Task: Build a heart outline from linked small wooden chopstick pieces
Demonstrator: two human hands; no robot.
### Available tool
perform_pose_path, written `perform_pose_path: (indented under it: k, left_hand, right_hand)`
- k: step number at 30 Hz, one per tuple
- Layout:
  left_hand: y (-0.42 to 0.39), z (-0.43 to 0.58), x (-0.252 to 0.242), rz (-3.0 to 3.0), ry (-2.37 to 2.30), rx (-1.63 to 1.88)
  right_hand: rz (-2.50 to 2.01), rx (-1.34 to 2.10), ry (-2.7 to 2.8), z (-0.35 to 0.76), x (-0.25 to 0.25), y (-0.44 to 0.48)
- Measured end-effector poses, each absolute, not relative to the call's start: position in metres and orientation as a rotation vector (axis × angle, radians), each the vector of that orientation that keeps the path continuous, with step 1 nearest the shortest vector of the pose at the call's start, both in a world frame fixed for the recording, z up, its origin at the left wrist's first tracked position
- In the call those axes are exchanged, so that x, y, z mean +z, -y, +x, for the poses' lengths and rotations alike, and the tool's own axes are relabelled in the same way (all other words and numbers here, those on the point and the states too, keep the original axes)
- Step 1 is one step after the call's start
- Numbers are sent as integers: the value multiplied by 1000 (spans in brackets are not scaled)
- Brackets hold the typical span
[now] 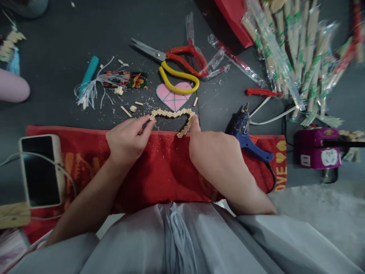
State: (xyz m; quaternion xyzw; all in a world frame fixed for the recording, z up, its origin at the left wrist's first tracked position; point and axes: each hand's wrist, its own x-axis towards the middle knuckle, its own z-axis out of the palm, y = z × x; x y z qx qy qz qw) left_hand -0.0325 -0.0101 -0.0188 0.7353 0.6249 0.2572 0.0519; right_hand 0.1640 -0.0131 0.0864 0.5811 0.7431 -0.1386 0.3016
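A bent strip of small pale wooden pieces joined side by side (171,113) spans the gap between my hands. My left hand (128,139) pinches its left end between thumb and fingers. At the right corner, the index finger of my right hand (216,148) touches the strip, its other fingers curled under and hidden. From that corner a short arm of the strip angles down over the red cloth. Just beyond the strip lies a pink paper heart (173,99) with dark lines, partly under the yellow handle of the scissors (165,57).
A blue glue gun (246,139) rests right of my right hand. Wrapped chopsticks (302,53) pile up at the back right, above a purple box (316,148). A phone (41,171) with a cable lies left on the red cloth (165,171). White threads (91,91) and wood scraps lie ahead.
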Motion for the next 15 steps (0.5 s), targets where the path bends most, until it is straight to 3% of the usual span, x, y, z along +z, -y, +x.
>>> perform_pose_path:
  k: [15]
  left_hand:
    - [9,-35,-25,2352,-1894,858]
  right_hand:
    - [1626,-272,-2065,167,82,17]
